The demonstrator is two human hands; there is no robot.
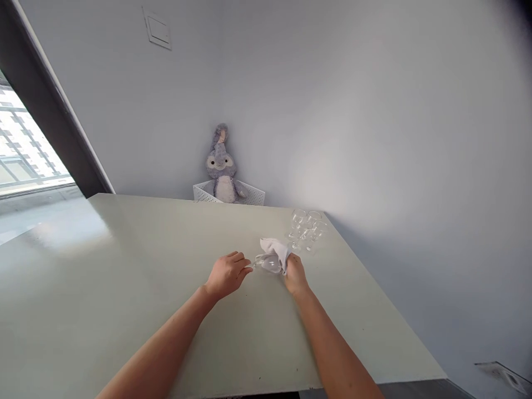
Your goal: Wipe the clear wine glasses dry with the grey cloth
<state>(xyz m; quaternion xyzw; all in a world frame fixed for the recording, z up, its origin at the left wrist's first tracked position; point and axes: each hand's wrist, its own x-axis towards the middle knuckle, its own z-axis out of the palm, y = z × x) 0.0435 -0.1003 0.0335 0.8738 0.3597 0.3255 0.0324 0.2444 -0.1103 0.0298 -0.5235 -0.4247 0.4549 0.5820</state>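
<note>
A clear stemmed glass (271,264) lies on its side in the air over the table, its bowl toward the right. My left hand (228,273) pinches it at the foot end of the stem. A white cloth (274,247) covers the rim end of the bowl. My right hand (295,274) is closed on that cloth at the glass's mouth; its fingertips are hidden behind the cloth. Just beyond my right hand, several clear stemmed glasses (306,226) stand upright in a close group.
The pale table (137,277) has its right edge along the wall. Behind its far edge, a grey plush toy (225,166) sits in a white perforated basket (256,197). A dark-framed window is at the left.
</note>
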